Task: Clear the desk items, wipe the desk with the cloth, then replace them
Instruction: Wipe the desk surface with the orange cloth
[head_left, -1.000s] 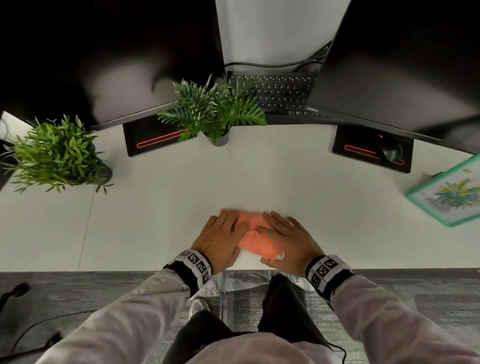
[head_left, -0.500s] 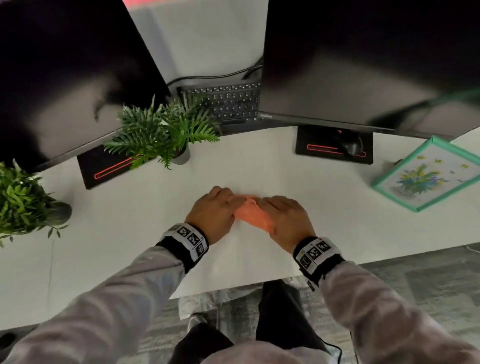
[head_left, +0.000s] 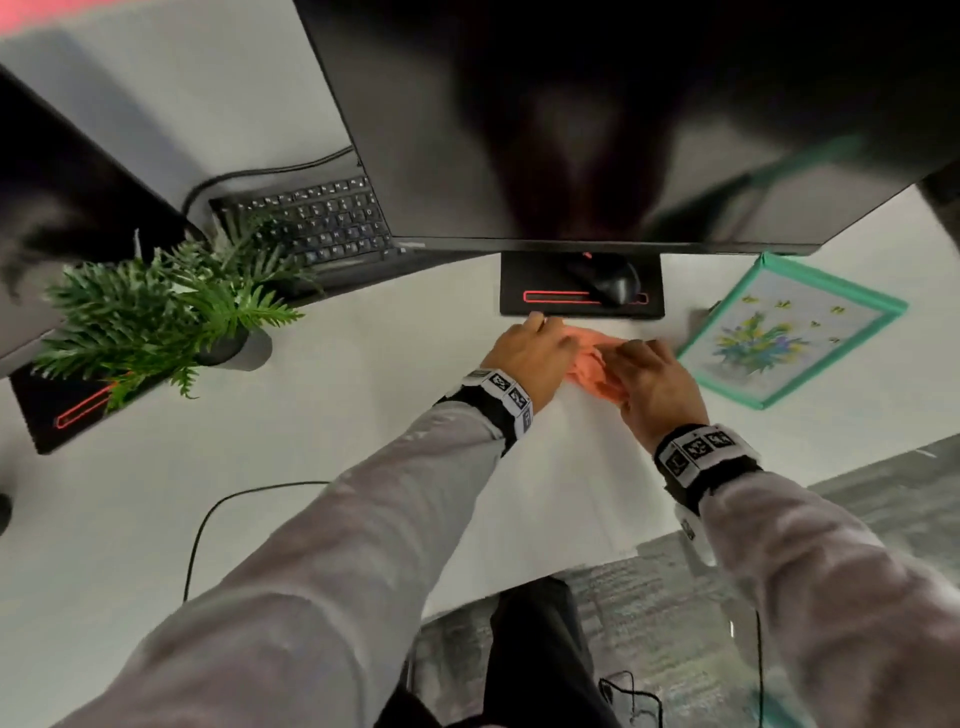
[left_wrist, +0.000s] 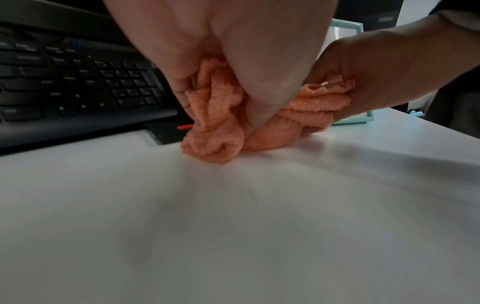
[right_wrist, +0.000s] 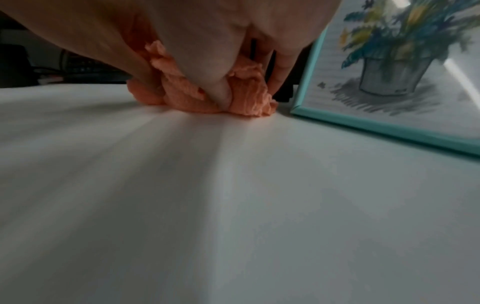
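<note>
An orange cloth lies bunched on the white desk, just in front of the right monitor's black base. My left hand grips its left part, with folds squeezed between thumb and fingers in the left wrist view. My right hand grips its right part, fingers curled into the folds. The two hands sit side by side on the cloth and hide most of it from above. A teal-framed flower picture leans close to the right of my right hand.
A black mouse sits on the monitor base. A black keyboard lies behind, under the big monitor. A potted green plant stands at the left, by the left monitor's base. A thin cable crosses the near desk.
Both hands have slid the cloth from the desk's front edge away and rightward, up to the right monitor's base. The cloth is now more bunched.
</note>
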